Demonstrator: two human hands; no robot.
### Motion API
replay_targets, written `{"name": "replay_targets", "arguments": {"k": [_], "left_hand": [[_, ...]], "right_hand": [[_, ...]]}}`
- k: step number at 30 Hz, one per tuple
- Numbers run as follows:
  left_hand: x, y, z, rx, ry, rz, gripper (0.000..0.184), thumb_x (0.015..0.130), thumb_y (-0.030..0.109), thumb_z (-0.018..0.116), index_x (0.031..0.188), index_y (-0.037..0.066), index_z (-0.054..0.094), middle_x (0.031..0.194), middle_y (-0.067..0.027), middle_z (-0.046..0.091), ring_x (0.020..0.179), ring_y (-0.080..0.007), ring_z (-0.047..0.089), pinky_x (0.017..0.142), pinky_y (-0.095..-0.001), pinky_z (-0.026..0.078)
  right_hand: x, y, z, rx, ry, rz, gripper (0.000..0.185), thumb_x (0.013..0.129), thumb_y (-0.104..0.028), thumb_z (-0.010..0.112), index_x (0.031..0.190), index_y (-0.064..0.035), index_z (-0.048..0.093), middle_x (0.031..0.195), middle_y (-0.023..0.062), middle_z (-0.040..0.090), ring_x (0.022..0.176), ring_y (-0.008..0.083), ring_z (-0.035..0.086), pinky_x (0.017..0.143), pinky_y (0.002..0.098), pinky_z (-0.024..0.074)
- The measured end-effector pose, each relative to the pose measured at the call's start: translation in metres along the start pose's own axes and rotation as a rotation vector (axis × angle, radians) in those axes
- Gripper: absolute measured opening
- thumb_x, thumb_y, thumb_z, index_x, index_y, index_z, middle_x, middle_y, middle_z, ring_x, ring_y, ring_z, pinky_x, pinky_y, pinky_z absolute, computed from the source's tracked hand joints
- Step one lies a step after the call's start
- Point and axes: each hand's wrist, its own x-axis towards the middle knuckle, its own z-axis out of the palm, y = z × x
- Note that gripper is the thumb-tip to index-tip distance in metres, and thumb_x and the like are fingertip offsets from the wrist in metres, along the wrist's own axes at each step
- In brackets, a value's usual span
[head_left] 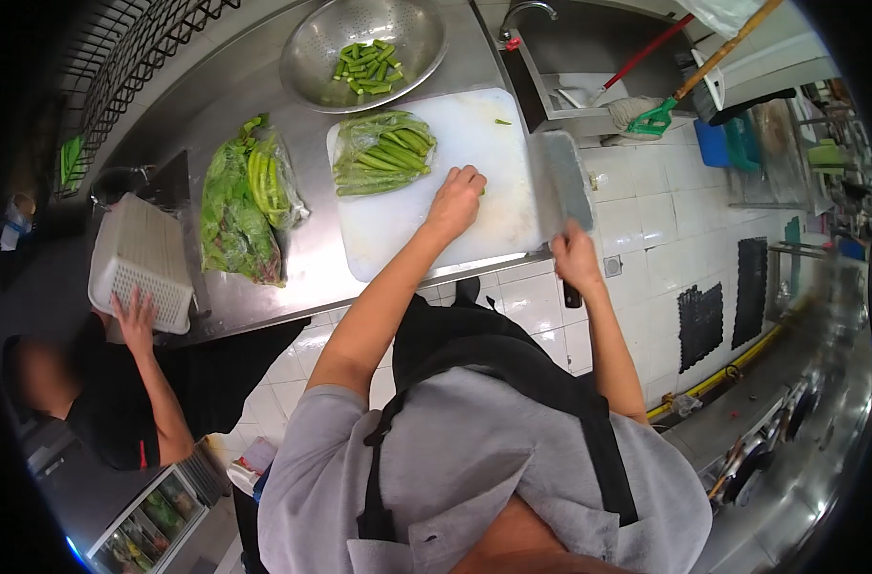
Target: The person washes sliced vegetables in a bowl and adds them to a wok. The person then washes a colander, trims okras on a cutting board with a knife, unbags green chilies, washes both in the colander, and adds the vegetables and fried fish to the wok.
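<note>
My right hand (577,258) is wrapped round the dark handle of a wide cleaver (568,182), whose blade stands at the right edge of the white cutting board (398,230). On the board my left hand (457,199) has its fingers curled together, with a bit of green at the fingertips; what they hold is mostly hidden. A plastic bag of long green pods (383,153) lies on the board, left of that hand. One small green piece (503,121) rests near the board's upper right. Cut green pieces (369,67) sit in a metal colander (307,57) beyond the board.
Bagged leafy greens (235,215) lie on the steel counter (307,249) to the left. A co-worker's hand (134,318) touches a white basket (144,258) at the far left. A sink (589,91) and a mop (637,115) are at the upper right.
</note>
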Motion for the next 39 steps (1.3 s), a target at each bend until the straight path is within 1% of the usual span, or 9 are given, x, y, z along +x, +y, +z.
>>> {"name": "replay_targets", "arguments": {"k": [6, 10, 12, 16, 19, 25, 27, 32, 39], "left_hand": [[0.032, -0.009, -0.047, -0.122, 0.183, -0.038, 0.021, 0.073, -0.007, 0.065, 0.093, -0.002, 0.07, 0.097, -0.0185, 0.067, 0.094, -0.0384, 0.064, 0.088, -0.0458, 0.053], [0.091, -0.027, -0.151, -0.192, 0.445, -0.232, 0.03, 0.083, 0.004, 0.073, 0.112, 0.001, 0.073, 0.112, -0.0202, 0.072, 0.099, -0.0344, 0.07, 0.085, -0.0414, 0.056], [0.108, -0.046, -0.182, 0.265, 0.631, -0.016, 0.028, 0.083, 0.002, 0.07, 0.111, 0.001, 0.074, 0.11, -0.0227, 0.073, 0.097, -0.0373, 0.072, 0.084, -0.0434, 0.056], [0.085, -0.068, -0.167, 0.253, 0.111, -0.141, 0.02, 0.083, -0.002, 0.062, 0.098, -0.001, 0.076, 0.092, -0.0267, 0.071, 0.089, -0.041, 0.072, 0.083, -0.0455, 0.057], [0.053, -0.081, -0.122, 0.634, -0.18, -0.075, 0.012, 0.08, -0.002, 0.064, 0.087, -0.002, 0.074, 0.105, -0.0193, 0.071, 0.093, -0.0383, 0.072, 0.078, -0.0467, 0.059], [0.052, -0.093, -0.123, 0.776, 0.059, 0.227, 0.005, 0.075, 0.007, 0.065, 0.076, 0.007, 0.07, 0.091, -0.0105, 0.068, 0.083, -0.0251, 0.066, 0.068, -0.0378, 0.057], [0.05, -0.084, -0.129, 0.846, -0.08, 0.214, 0.008, 0.075, 0.01, 0.064, 0.08, 0.005, 0.068, 0.085, -0.0144, 0.067, 0.084, -0.0281, 0.067, 0.074, -0.0423, 0.055], [0.052, -0.104, -0.126, 0.88, -0.055, 0.216, 0.011, 0.085, 0.016, 0.06, 0.082, 0.01, 0.069, 0.093, -0.01, 0.069, 0.1, -0.0252, 0.064, 0.084, -0.0444, 0.051], [0.046, -0.058, -0.139, 0.647, 0.076, 0.376, 0.011, 0.084, 0.016, 0.06, 0.086, 0.008, 0.068, 0.09, -0.0082, 0.063, 0.095, -0.0259, 0.061, 0.092, -0.0434, 0.046]], "right_hand": [[-0.006, -0.022, -0.026, 0.003, 0.063, 0.033, 0.014, 0.097, -0.007, 0.053, 0.099, 0.0054, 0.048, 0.058, 0.0152, 0.059, 0.044, 0.0229, 0.062, 0.041, 0.0373, 0.0477], [-0.026, -0.015, -0.01, 0.021, 0.028, 0.017, 0.014, 0.097, -0.008, 0.053, 0.098, 0.0056, 0.048, 0.057, 0.0142, 0.058, 0.044, 0.0225, 0.061, 0.041, 0.037, 0.0476], [-0.032, -0.007, 0.002, 0.056, -0.007, 0.025, 0.015, 0.097, -0.008, 0.054, 0.099, 0.0058, 0.048, 0.056, 0.0134, 0.058, 0.043, 0.0221, 0.061, 0.041, 0.0368, 0.0473], [-0.041, -0.01, 0.017, 0.115, -0.083, 0.07, 0.015, 0.097, -0.008, 0.054, 0.099, 0.0058, 0.049, 0.056, 0.0117, 0.057, 0.043, 0.0208, 0.06, 0.041, 0.0362, 0.0471], [-0.042, -0.013, 0.021, 0.082, -0.114, 0.085, 0.016, 0.096, -0.008, 0.055, 0.101, 0.0061, 0.05, 0.057, 0.0137, 0.058, 0.044, 0.0226, 0.061, 0.044, 0.0379, 0.0483], [-0.028, 0.031, 0.031, -0.053, -0.034, -0.201, 0.026, 0.097, -0.006, 0.051, 0.121, 0.0025, 0.054, 0.063, 0.009, 0.057, 0.044, 0.0164, 0.055, 0.043, 0.0352, 0.046], [-0.034, 0.018, 0.025, -0.053, -0.056, -0.208, 0.036, 0.096, -0.003, 0.05, 0.131, 0.0022, 0.056, 0.066, 0.0088, 0.058, 0.046, 0.0161, 0.055, 0.044, 0.0346, 0.0453], [-0.036, -0.009, 0.028, 0.046, -0.139, -0.021, 0.026, 0.096, 0.0, 0.049, 0.122, 0.0042, 0.053, 0.063, 0.008, 0.057, 0.042, 0.0168, 0.056, 0.038, 0.0334, 0.0448], [-0.039, -0.007, 0.023, -0.014, -0.104, -0.024, 0.024, 0.096, -0.003, 0.052, 0.12, 0.0042, 0.055, 0.062, 0.009, 0.057, 0.043, 0.0184, 0.057, 0.04, 0.0355, 0.0456]]}}
